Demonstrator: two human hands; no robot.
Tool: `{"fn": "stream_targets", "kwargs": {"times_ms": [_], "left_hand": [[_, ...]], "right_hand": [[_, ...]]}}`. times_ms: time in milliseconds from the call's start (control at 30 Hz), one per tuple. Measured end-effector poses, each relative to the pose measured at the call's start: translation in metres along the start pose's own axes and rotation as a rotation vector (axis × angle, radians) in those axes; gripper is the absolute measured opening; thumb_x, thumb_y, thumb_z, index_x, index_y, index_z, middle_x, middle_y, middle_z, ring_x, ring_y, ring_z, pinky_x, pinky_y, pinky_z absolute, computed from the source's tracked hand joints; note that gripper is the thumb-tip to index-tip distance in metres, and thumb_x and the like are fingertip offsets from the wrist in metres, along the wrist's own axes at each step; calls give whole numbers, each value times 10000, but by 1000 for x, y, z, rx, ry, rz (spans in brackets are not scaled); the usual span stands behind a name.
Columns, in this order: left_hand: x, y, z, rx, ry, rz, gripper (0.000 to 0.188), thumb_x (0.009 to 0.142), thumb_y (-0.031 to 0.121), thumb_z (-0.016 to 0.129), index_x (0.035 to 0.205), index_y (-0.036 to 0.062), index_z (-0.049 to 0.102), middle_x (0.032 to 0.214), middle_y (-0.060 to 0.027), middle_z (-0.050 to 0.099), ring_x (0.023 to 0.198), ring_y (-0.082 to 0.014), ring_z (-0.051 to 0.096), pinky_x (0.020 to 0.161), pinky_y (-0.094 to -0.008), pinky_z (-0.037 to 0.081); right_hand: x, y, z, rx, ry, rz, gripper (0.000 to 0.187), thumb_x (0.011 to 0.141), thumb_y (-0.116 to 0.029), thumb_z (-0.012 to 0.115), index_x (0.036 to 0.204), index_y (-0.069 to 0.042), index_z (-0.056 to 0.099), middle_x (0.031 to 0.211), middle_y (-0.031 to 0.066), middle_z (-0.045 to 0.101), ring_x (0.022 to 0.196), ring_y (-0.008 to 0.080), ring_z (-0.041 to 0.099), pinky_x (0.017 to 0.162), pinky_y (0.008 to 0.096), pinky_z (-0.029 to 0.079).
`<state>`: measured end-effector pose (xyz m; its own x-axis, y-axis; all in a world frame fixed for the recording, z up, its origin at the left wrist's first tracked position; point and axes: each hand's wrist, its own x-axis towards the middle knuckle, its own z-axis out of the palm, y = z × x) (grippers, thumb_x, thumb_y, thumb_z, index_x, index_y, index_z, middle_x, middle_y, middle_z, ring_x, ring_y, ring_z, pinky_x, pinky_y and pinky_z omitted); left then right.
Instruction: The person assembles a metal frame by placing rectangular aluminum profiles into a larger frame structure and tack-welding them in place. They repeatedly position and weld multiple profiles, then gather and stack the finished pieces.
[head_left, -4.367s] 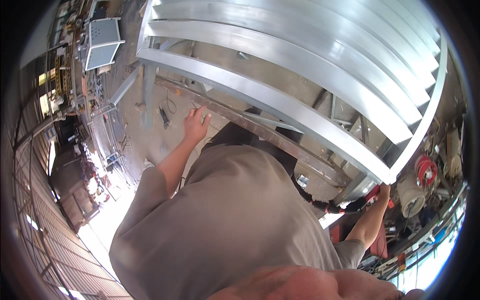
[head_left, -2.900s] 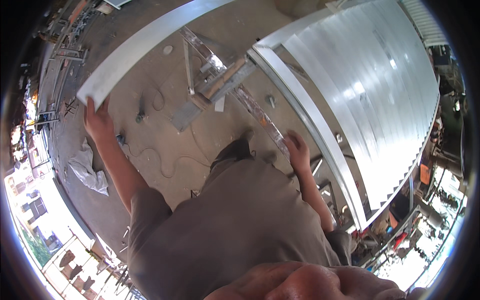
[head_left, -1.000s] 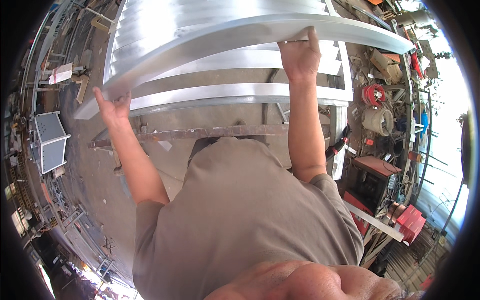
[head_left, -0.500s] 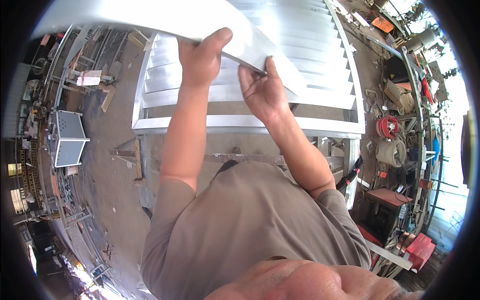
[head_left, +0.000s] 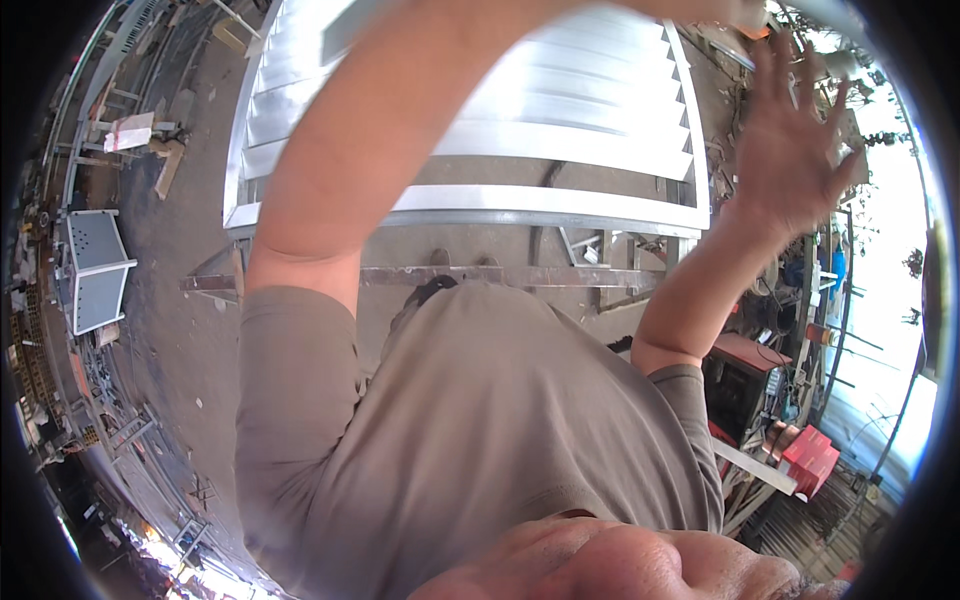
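Observation:
My left arm stretches up and across to the right, over a white louvred metal frame (head_left: 560, 205). My left hand (head_left: 715, 10) is at the top edge, partly cut off and blurred, so its grip cannot be made out. Just beyond its fingers a pale, smeared strip (head_left: 828, 14) shows at the upper right. My right hand (head_left: 790, 160) is raised beyond the frame's right side, fingers spread, nothing in it. Rows of white slats (head_left: 560, 138) fill the frame, and a gap separates the nearest slat from the front rail.
A rusty metal bar (head_left: 540, 277) runs across below the frame's front. To the left stands a grey panelled box (head_left: 98, 270) beside racks of metal lengths. A black and red cabinet (head_left: 740, 385) and a red box (head_left: 810, 462) are on the right amid clutter.
Both hands held a long white slat over the frame; now my right hand is off it, open and farther right. My left arm has swung up and right. The view has shifted slightly.

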<state>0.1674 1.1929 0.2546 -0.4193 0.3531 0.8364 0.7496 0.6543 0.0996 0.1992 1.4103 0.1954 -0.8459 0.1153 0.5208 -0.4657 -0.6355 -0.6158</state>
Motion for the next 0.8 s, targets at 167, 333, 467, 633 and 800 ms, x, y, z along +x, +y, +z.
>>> {"fn": "stream_targets", "kwargs": {"times_ms": [167, 333, 467, 633, 800], "left_hand": [[-117, 25, 57, 5, -212, 18, 589, 961, 156, 620, 1457, 465, 551, 1247, -176, 654, 1121, -355, 656, 941, -501, 512], [-239, 35, 85, 144, -620, -181, 842, 904, 297, 688, 1641, 347, 285, 1327, -165, 597, 1211, -317, 599, 988, -435, 479], [-335, 29, 70, 82, -888, -329, 970, 825, 361, 752, 1653, 312, 250, 1282, -107, 593, 1180, -280, 598, 974, -402, 465], [-386, 17, 63, 29, -938, -381, 913, 803, 284, 759, 1616, 329, 347, 1215, -70, 578, 1099, -256, 590, 967, -404, 448], [-420, -40, 56, 57, -936, -478, 900, 793, 262, 772, 1594, 362, 375, 1278, -87, 583, 1166, -270, 592, 1039, -422, 426]], "right_hand": [[-49, -34, -77, -270, 347, -113, 720, 976, -449, 651, 1518, -31, 427, 1562, 224, 432, 1471, 399, 375, 1243, 631, 225], [-133, -9, -204, 315, 542, 342, 550, 1083, -477, 479, 1371, -14, 545, 1455, 156, 552, 1369, 354, 504, 1174, 591, 375], [-198, 17, -255, -31, 997, 370, 441, 1047, -480, 577, 1255, -92, 612, 1311, 64, 575, 1213, 226, 535, 1117, 426, 403], [-220, 45, -260, 84, 1211, 414, 586, 988, -515, 610, 1353, -58, 579, 1462, 166, 553, 1386, 360, 476, 1197, 586, 308], [-211, 71, -280, 222, 1128, 454, 756, 996, -542, 599, 1455, 39, 448, 1492, 218, 470, 1395, 379, 430, 1212, 578, 281]]}}
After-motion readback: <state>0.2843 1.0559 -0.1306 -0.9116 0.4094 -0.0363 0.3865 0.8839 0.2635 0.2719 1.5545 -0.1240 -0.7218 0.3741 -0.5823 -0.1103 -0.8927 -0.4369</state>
